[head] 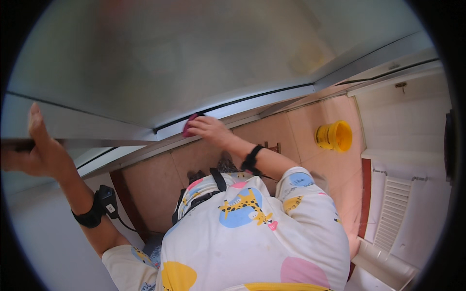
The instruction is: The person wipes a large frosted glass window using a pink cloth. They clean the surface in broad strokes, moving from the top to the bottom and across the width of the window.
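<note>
A frosted glass panel in a silvery metal frame fills the area before me. My right hand, slightly blurred, holds a folded maroon cloth against the bottom rail, close to its left corner. At the far left, my left hand grips the edge of the metal side frame, thumb on the glass side and fingers on the other. Part of that grip is dim near the picture's rim.
A yellow bucket stands on the pinkish tiled floor to the right. Behind my right forearm is a small brown slatted object, partly hidden. A white radiator hangs on the right wall. A cable runs from my left armband.
</note>
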The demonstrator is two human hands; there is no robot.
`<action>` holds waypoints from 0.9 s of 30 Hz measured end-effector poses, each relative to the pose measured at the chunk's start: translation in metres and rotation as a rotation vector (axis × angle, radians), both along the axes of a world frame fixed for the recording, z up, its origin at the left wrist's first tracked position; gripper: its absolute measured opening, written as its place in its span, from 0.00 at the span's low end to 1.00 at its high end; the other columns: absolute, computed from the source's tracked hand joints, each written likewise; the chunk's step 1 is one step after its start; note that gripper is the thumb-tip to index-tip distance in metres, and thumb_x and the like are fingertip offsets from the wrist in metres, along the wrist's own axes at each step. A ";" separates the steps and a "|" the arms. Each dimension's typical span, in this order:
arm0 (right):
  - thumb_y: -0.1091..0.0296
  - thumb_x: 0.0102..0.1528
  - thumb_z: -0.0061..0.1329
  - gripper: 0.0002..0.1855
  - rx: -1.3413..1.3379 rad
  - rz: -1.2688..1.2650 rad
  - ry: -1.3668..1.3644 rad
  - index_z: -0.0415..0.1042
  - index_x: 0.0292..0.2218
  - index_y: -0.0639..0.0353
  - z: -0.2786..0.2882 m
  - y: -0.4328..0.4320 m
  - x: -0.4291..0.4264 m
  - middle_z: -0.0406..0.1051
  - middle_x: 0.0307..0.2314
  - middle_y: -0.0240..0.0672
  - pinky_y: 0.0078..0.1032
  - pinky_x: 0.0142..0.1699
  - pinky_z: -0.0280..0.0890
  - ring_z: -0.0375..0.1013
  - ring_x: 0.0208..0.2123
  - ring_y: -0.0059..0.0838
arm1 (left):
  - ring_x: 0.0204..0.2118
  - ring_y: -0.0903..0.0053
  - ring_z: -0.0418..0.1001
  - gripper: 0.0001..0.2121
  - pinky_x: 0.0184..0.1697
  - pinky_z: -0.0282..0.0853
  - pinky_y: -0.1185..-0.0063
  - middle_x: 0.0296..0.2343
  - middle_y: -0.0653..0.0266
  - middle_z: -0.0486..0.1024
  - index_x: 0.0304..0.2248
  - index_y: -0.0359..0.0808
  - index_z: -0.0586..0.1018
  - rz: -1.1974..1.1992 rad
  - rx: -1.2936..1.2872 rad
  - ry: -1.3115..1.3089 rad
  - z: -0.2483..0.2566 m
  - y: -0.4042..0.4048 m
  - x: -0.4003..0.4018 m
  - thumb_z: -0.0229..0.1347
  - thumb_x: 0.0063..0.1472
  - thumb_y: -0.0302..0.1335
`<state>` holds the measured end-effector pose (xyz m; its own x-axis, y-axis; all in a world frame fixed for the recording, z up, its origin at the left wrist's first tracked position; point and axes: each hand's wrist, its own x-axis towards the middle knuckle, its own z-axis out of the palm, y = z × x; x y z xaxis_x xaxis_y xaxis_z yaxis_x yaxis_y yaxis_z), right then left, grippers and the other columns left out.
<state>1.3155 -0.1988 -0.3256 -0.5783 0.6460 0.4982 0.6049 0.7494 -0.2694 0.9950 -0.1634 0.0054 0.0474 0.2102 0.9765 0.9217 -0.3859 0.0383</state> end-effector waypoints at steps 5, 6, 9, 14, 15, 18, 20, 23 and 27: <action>0.76 0.44 0.48 0.20 -0.010 -0.269 -0.078 0.70 0.41 0.49 0.012 0.000 0.147 0.68 0.44 0.30 0.33 0.51 0.64 0.66 0.48 0.35 | 0.16 0.85 0.67 0.11 0.14 0.52 0.89 0.21 0.68 0.67 0.32 0.37 0.71 0.052 -0.048 -0.046 -0.001 -0.005 -0.001 0.61 0.54 0.29; 0.77 0.44 0.48 0.21 -0.022 -0.341 -0.107 0.69 0.42 0.50 0.010 0.000 0.176 0.67 0.44 0.31 0.33 0.51 0.63 0.66 0.48 0.36 | 0.18 0.84 0.68 0.12 0.14 0.54 0.87 0.22 0.67 0.66 0.32 0.37 0.70 0.072 -0.050 -0.029 0.000 -0.005 -0.002 0.61 0.53 0.29; 0.80 0.44 0.46 0.22 -0.038 -0.465 -0.138 0.67 0.43 0.50 0.011 0.005 0.242 0.65 0.46 0.32 0.35 0.53 0.61 0.63 0.50 0.37 | 0.21 0.82 0.69 0.13 0.15 0.57 0.85 0.24 0.64 0.64 0.33 0.36 0.69 0.056 0.009 0.002 0.007 -0.003 -0.002 0.61 0.53 0.29; 0.81 0.44 0.44 0.22 -0.032 -0.634 -0.069 0.66 0.42 0.51 -0.002 0.011 0.307 0.65 0.45 0.34 0.34 0.54 0.59 0.62 0.50 0.39 | 0.26 0.78 0.72 0.14 0.20 0.65 0.83 0.31 0.61 0.67 0.36 0.36 0.67 0.002 -0.095 -0.125 0.005 -0.010 0.000 0.60 0.53 0.26; 0.81 0.44 0.43 0.22 -0.032 -0.666 -0.060 0.66 0.42 0.52 -0.004 0.014 0.315 0.65 0.44 0.34 0.34 0.54 0.59 0.62 0.50 0.40 | 0.27 0.77 0.73 0.15 0.22 0.67 0.82 0.33 0.60 0.67 0.36 0.36 0.67 0.009 -0.113 -0.137 0.002 -0.011 -0.005 0.60 0.53 0.26; 0.81 0.44 0.41 0.21 -0.019 -0.796 -0.013 0.67 0.41 0.52 -0.002 0.015 0.340 0.65 0.44 0.36 0.34 0.54 0.59 0.62 0.49 0.42 | 0.34 0.73 0.72 0.17 0.32 0.70 0.77 0.38 0.56 0.66 0.40 0.34 0.67 0.067 -0.122 -0.106 -0.003 -0.013 -0.019 0.59 0.54 0.27; 0.81 0.44 0.40 0.20 0.027 -0.911 0.068 0.67 0.41 0.52 -0.003 0.020 0.359 0.66 0.42 0.37 0.34 0.54 0.59 0.62 0.49 0.42 | 0.42 0.68 0.69 0.21 0.43 0.69 0.72 0.43 0.52 0.65 0.46 0.33 0.65 0.073 -0.097 -0.096 -0.002 -0.011 -0.017 0.57 0.55 0.28; 0.78 0.46 0.39 0.16 -0.073 -1.043 0.065 0.71 0.37 0.53 -0.021 0.021 0.403 0.69 0.38 0.38 0.32 0.51 0.62 0.67 0.45 0.41 | 0.49 0.65 0.66 0.27 0.48 0.67 0.71 0.49 0.48 0.57 0.54 0.28 0.57 0.133 -0.057 -0.048 0.007 -0.004 0.011 0.53 0.58 0.27; 0.74 0.48 0.40 0.12 -0.233 -1.160 0.229 0.75 0.31 0.51 0.131 0.048 0.401 0.72 0.32 0.37 0.30 0.44 0.66 0.71 0.38 0.40 | 0.62 0.60 0.45 0.36 0.63 0.45 0.68 0.60 0.49 0.43 0.61 0.32 0.45 0.039 -0.044 -0.187 0.002 -0.004 0.025 0.52 0.59 0.32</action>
<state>1.7166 -0.1508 -0.1950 0.4925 0.8109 0.3159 0.8069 -0.2895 -0.5150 1.0195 -0.1679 0.0069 -0.1428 0.2514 0.9573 0.9111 -0.3445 0.2264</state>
